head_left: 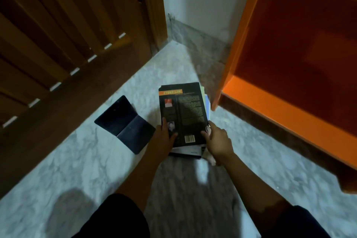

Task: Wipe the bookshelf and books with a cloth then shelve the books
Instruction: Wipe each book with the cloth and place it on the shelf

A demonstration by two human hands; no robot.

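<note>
A black book (188, 112) with an orange title band lies back cover up on top of a small stack of books (190, 151) on the marble floor. My left hand (164, 137) grips its near left corner, thumb on the cover. My right hand (217, 141) grips its near right corner; a pale cloth (209, 157) shows under that hand, and I cannot tell whether the hand holds it. The orange bookshelf (270, 102) stands to the right, its lower compartment open toward me. A dark folder (125, 123) lies open flat on the floor left of the stack.
A brown slatted wooden door (67, 35) fills the left side. A white wall (202, 2) with a grey skirting meets the floor behind the books. The marble floor (87, 160) spreads around the stack.
</note>
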